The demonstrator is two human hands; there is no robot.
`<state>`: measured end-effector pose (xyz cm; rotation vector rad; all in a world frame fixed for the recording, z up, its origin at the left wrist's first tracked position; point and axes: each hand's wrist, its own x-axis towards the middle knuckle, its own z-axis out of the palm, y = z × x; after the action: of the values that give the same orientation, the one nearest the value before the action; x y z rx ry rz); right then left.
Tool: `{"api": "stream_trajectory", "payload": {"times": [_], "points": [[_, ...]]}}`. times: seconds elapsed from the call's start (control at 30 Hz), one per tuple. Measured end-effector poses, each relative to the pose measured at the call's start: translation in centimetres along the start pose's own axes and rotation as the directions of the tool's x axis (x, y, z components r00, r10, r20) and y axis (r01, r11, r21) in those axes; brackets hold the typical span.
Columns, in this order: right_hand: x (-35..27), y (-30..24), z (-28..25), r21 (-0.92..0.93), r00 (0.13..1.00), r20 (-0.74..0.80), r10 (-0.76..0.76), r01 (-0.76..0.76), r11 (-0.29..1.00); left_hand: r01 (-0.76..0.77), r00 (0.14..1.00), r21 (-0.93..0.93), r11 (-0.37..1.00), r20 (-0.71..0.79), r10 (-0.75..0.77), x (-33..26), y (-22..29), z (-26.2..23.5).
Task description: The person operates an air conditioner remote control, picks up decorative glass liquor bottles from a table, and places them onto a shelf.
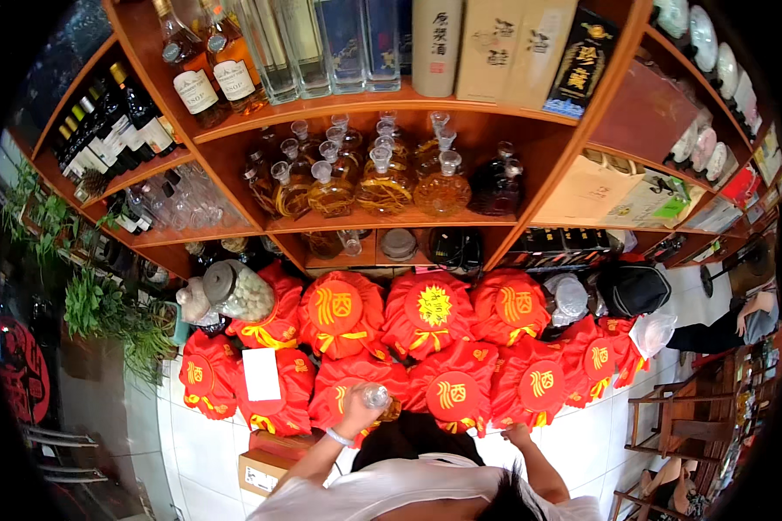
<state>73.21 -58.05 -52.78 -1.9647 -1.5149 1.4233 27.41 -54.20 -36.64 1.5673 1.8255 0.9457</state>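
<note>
Gripping a clear bottle (375, 396), the left hand (356, 417) hovers over red-wrapped jars (426, 313); right hand (520, 431) lies open.

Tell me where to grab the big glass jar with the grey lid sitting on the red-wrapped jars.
Grip the glass jar around its neck just below the grey lid, coming from above; it lies tilted with the lid toward the upper left, and its round body looks too wide for fingers.

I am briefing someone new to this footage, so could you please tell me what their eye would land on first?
First, the rows of red cloth-covered jars with gold emblems massed on the floor below the curved wooden shelving. Next, the round glass decanters of amber liquid on the middle shelf. At the bottom, the left hand grips a small clear glass bottle, while the right hand rests by the front jars.
</note>
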Motion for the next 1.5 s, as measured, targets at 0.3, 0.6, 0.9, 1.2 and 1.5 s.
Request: {"api": "stream_trajectory", "payload": {"times": [0.3, 0.6, 0.9, 1.2, 1.5], "points": [[-9.0, -10.6, 0.9, 0.376, 0.969, 0.125, -0.212, 0.151, 0.914, 0.083, 0.920, -0.528, 0.845, 0.367, 0.139, -5.9, 11.6, 6.4], [-25.6, -14.6, -3.7, 0.147, 0.840, -0.324, -0.435, 0.499, 0.854, 0.081, 0.749, -0.538, 0.839, 0.588, 0.305, -13.7, 22.9, 14.6], [-31.8, -12.6, -5.5, 0.206, 0.665, -0.706, -0.242, 0.521, 0.828, -0.111, 0.359, -0.451, 0.885, 0.812, 0.459, -16.2, 32.5, 13.3], [-34.8, -13.6, -9.5, 0.349, 0.707, -0.670, -0.226, 0.569, 0.744, 0.114, 0.262, -0.534, 0.838, 0.830, 0.493, -15.6, 30.8, 12.6], [-35.6, -14.8, -11.0, 0.325, 0.666, -0.662, -0.344, 0.668, 0.670, 0.493, 0.357, -0.497, 0.714, 0.864, 0.355, -20.1, 32.2, 10.3]]}}
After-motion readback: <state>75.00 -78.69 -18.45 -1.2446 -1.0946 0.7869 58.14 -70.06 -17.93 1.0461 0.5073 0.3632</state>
